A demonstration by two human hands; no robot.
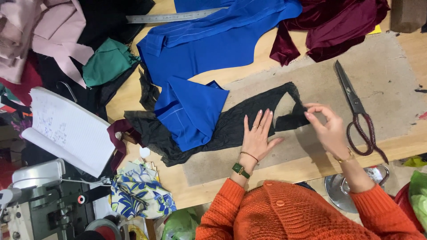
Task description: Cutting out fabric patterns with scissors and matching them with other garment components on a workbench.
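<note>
Black sheer fabric (231, 126) lies on a grey mat (382, 84) on the bench (262, 60), partly under blue cloth (195, 106). Left hand (257, 138) lies flat on it, fingers spread, gripping nothing. Right hand (327, 126) pinches the fabric's right edge between thumb and fingertips, other fingers loosely curled. Scissors (358, 111) rest just right of it, untouched. Step looks like smoothing and aligning the piece; next move likely needs the edge held taut while the flat hand anchors it.
</note>
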